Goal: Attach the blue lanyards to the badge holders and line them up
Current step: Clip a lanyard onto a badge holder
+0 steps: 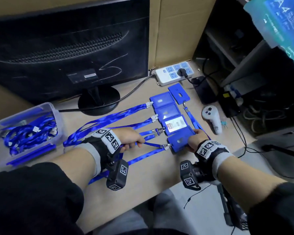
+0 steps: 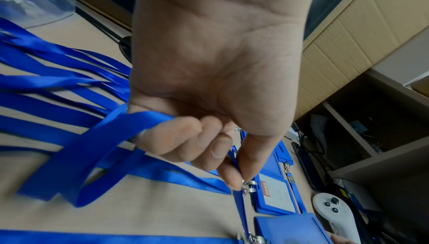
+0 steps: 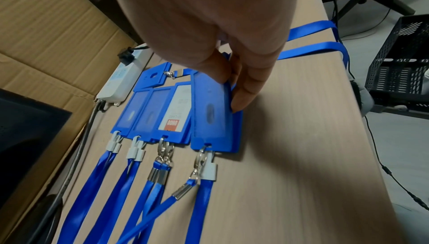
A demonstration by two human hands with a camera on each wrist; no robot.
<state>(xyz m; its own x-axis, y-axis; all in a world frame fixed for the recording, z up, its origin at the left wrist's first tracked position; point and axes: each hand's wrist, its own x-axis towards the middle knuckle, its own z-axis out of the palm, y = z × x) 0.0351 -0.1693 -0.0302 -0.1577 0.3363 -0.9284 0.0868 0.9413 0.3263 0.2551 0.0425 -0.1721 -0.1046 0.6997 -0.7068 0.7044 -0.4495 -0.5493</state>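
Several blue badge holders lie side by side on the desk (image 1: pixel 159 175), each clipped to a blue lanyard running left. My right hand (image 1: pixel 194 141) pinches the far end of the nearest badge holder (image 1: pixel 179 141) (image 3: pixel 212 112), thumb under its edge. My left hand (image 1: pixel 131 138) (image 2: pixel 209 128) grips that holder's lanyard strap (image 1: pixel 151 144) (image 2: pixel 97 152), fingers curled round it. Beside it lies a holder with a white card (image 1: pixel 174 122) (image 3: pixel 178 108). One more holder (image 1: pixel 178 93) sits askew at the far end, its strap (image 1: pixel 192 117) running under my right hand.
A clear plastic box (image 1: pixel 56 114) at the left holds loose lanyards. A monitor (image 1: pixel 71 48) stands behind, a power strip (image 1: pixel 174 72) by the cardboard wall. A white controller (image 1: pixel 211 119) lies right of the holders. The desk edge is close on the right.
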